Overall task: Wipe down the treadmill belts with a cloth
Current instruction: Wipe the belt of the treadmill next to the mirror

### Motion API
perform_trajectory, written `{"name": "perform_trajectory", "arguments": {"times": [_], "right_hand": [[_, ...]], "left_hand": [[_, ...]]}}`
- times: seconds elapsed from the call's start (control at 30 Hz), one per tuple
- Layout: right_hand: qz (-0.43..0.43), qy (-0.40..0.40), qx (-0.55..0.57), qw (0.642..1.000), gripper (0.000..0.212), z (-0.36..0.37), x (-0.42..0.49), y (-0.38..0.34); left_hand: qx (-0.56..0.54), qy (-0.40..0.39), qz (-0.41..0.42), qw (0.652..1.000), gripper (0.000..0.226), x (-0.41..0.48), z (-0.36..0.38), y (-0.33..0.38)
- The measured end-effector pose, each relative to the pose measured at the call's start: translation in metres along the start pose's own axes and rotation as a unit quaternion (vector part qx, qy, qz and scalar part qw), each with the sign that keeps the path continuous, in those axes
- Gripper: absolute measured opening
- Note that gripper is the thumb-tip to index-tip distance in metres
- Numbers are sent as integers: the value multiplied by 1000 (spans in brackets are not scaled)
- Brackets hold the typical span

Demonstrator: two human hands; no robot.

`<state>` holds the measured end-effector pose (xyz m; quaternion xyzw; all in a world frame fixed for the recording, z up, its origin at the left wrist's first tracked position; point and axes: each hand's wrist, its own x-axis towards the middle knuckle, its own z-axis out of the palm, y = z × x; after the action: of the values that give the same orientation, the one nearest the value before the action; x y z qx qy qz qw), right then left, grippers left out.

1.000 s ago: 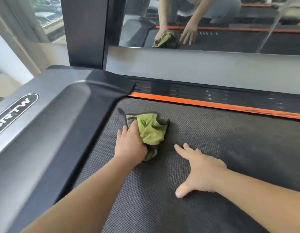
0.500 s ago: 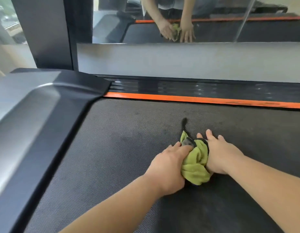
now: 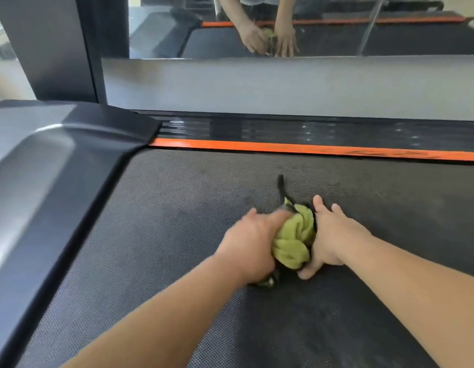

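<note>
A crumpled green cloth [image 3: 294, 240] with dark trim lies bunched on the black treadmill belt [image 3: 164, 235], a thin dark strap trailing from its far end. My left hand [image 3: 249, 245] grips the cloth from its left side, fingers wrapped over the bunch. My right hand [image 3: 334, 235] lies flat on the belt against the cloth's right side, fingers straight and pointing away, thumb touching the cloth's near edge. The cloth's underside is hidden.
An orange stripe [image 3: 310, 149] and a black side rail [image 3: 283, 128] border the belt's far edge. The grey and black motor cover [image 3: 58, 155] rises on the left. Beyond stand a grey panel [image 3: 283, 86] and a mirror [image 3: 337, 35] reflecting my hands.
My left hand slid the cloth rightward across the belt from near the motor cover until it met my right hand. In the last half second both hands stayed against it.
</note>
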<state>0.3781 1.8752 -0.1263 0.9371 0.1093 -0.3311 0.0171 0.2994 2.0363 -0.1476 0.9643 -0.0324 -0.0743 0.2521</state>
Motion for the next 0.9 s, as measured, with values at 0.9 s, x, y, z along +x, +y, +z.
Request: {"name": "perform_trajectory", "arguments": {"times": [0.9], "right_hand": [[-4, -12, -34, 999, 157, 0, 4, -3]], "left_hand": [[150, 151, -136, 968, 62, 21, -16, -41]]}}
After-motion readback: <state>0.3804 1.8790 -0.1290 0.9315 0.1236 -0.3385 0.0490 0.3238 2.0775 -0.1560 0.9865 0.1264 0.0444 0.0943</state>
